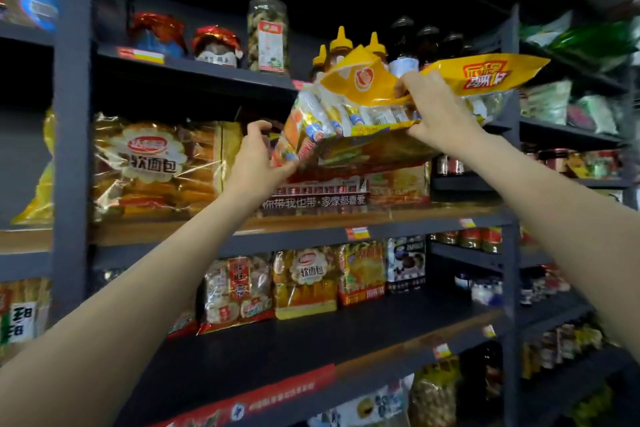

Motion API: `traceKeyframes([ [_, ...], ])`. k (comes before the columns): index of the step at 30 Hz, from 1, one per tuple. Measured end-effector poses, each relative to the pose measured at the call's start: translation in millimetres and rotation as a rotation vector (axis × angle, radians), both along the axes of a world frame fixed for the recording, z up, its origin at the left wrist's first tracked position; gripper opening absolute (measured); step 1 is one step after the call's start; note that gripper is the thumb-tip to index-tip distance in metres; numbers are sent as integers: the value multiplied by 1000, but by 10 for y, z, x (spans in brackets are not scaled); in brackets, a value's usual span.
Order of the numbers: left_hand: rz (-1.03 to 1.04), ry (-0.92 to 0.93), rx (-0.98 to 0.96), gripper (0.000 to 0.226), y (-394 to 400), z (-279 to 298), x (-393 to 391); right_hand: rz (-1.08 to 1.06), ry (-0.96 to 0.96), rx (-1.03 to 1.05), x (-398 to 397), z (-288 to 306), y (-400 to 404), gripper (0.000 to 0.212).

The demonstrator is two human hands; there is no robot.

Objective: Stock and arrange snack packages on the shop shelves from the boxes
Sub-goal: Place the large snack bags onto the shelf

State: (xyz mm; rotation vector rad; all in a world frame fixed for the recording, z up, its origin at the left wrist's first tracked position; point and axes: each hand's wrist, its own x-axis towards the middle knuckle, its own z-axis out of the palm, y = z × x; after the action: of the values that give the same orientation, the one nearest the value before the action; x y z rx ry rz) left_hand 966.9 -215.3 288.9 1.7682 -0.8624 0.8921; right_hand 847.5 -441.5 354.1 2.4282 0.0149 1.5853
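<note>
Snack bag: a big yellow snack bag (363, 111) was up in the air, tilted, in front of the upper middle shelf (311, 236), its clear panel showing small wrapped pieces inside.
Where it sat: above a red-and-yellow package (346, 184) already lying on that shelf, possibly brushing its top, though the overlap hid the contact.
Right hand: the right hand (436, 107) was clamped on the bag's upper right part, fingers curled over the yellow top flap, thumb underneath.
Left hand: the left hand (258, 156) pinched the bag's lower left corner, fingers bent round the edge.
Neighbours on the shelf: a large bread pack (152, 166) in clear film stood to the left, just beside the left hand.
Shelf above: yellow-capped squeeze bottles (341, 45) and dark bottles (403, 42) stood behind the bag's top; a tall clear jar (267, 33) and two foil-topped jars (187, 38) were further left.
Shelf below: a row of snack packs (304, 284) stood upright, touching side by side.
</note>
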Motion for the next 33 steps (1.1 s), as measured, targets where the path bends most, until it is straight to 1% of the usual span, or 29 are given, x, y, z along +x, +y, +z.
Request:
traceKeyframes([
  [3, 1, -5, 127, 76, -542, 10, 133, 74, 22, -51, 156, -86, -643, 49],
  [5, -21, 29, 211, 75, -929, -13, 227, 113, 58, -55, 268, -145, -1096, 48],
  [7, -14, 77, 265, 69, -1355, -13, 284, 125, 95, -45, 378, -178, -1564, 47],
  [9, 72, 62, 312, 60, -1761, 30, 311, 115, 142, -21, 526, -188, -2024, 46],
  [11, 132, 53, 311, 52, -2089, 103, 348, 61, 188, -26, 730, -178, -2405, 48],
  [13, 128, 94, 309, 48, -2352, 147, 408, 35, 239, -41, 968, -176, -2690, 53],
  [15, 137, 133, 338, 49, -2573, 162, 493, 68, 278, -11, 1202, -164, -2901, 55],
  [17, 173, 144, 374, 49, -2739, 175, 586, 131, 255, 5, 1394, -115, -3021, 45],
  [18, 185, 149, 391, 49, -2808, 185, 622, 160, 217, 9, 1470, -82, -3051, 37],
  [19, 198, 151, 412, 49, -2879, 194, 664, 169, 183, 16, 1538, -63, -3074, 34],
  [20, 226, 146, 449, 49, -2942, 195, 698, 146, 159, 20, 1588, -62, -3085, 39],
  [21, 263, 133, 497, 50, -2999, 190, 732, 89, 142, 27, 1628, -85, -3085, 48],
  [23, 340, 110, 634, 50, -3097, 164, 825, -90, 113, 30, 1659, -198, -3093, 65],
  [25, 395, 113, 761, 54, -3163, 165, 913, -206, 150, 43, 1662, -328, -3136, 79],
  [26, 407, 115, 792, 54, -3188, 187, 945, -219, 188, 74, 1666, -369, -3172, 88],
  [28, 357, 139, 784, 49, -3243, 222, 1013, -174, 257, 160, 1747, -386, -3287, 100],
  [29, 323, 168, 790, 46, -3276, 230, 1050, -140, 281, 188, 1818, -378, -3328, 102],
  [31, 290, 224, 864, 50, -3336, 196, 1146, -97, 313, 199, 1983, -363, -3373, 103],
  [33, 371, 237, 979, 60, -3389, 173, 1270, -58, 338, 208, 2186, -337, -3410, 102],
])
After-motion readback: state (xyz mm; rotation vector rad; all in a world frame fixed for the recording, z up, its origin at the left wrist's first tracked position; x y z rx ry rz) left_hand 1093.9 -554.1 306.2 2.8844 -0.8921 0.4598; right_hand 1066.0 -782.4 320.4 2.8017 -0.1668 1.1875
